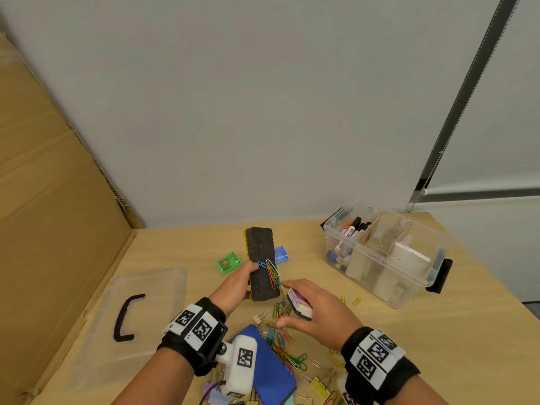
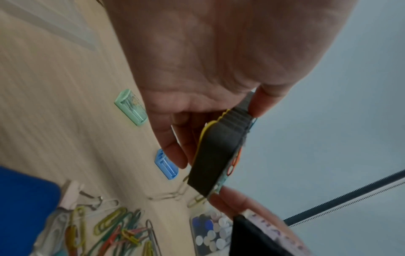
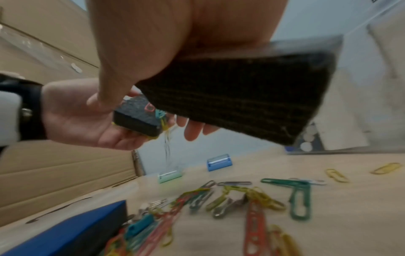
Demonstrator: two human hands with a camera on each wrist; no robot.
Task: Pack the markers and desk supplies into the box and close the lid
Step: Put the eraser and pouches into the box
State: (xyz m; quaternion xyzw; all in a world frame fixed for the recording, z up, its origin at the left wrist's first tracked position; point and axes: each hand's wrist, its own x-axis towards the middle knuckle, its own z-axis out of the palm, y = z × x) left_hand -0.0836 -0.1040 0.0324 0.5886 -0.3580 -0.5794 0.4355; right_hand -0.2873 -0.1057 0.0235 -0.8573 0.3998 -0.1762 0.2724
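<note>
My left hand (image 1: 238, 283) grips a long black whiteboard eraser (image 1: 261, 263) with a yellow back, held upright above the table; in the left wrist view the eraser (image 2: 215, 155) sits between thumb and fingers. A bunch of coloured paper clips (image 1: 273, 273) clings to its black face. My right hand (image 1: 314, 309) holds a smaller eraser (image 1: 298, 302) with a purple label, its dark felt (image 3: 245, 98) facing the wrist camera. The clear plastic box (image 1: 382, 252) with markers (image 1: 352, 229) stands open at the right. Its clear lid (image 1: 137, 314) with a black handle lies at the left.
Loose paper clips (image 3: 252, 195) and binder clips (image 1: 320, 385) are scattered on the wooden table near me. A blue eraser (image 1: 267, 372) lies under my left wrist. A green sharpener (image 1: 228, 262) and a blue one (image 1: 282, 254) sit behind. Cardboard (image 1: 52, 200) walls the left side.
</note>
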